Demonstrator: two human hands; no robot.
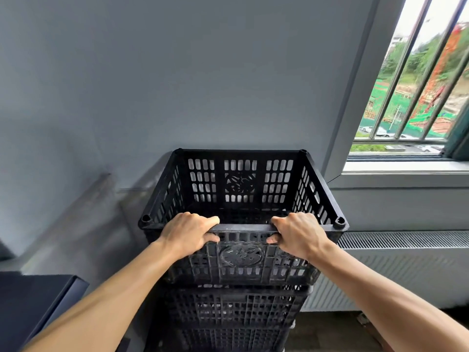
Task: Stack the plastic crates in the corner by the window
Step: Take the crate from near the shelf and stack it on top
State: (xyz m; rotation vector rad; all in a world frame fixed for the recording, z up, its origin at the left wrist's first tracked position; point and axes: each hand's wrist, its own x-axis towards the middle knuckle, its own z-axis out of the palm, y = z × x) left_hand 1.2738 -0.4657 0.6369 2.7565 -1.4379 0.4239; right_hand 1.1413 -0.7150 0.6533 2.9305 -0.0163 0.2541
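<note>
Grip: while both hands hold the top crate (241,196), left hand (189,233) and right hand (297,235) fingers (212,222) clamp its near rim.
Location: atop the crate stack (228,311), corner by the window (416,80).
Axis: rim runs left-right, hands equidistant.

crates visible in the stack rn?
3. Top crate, near rim gripped by left hand and right hand; second crate directly under it; third crate at the bottom, cut off by the frame edge. More below may be hidden.

A plain grey wall (177,85) fills the far side. At right, a barred window (416,92) admits daylight above a white sill (406,168) and a grilled radiator cover (406,250). A dark cabinet (33,306) stands near left.
</note>
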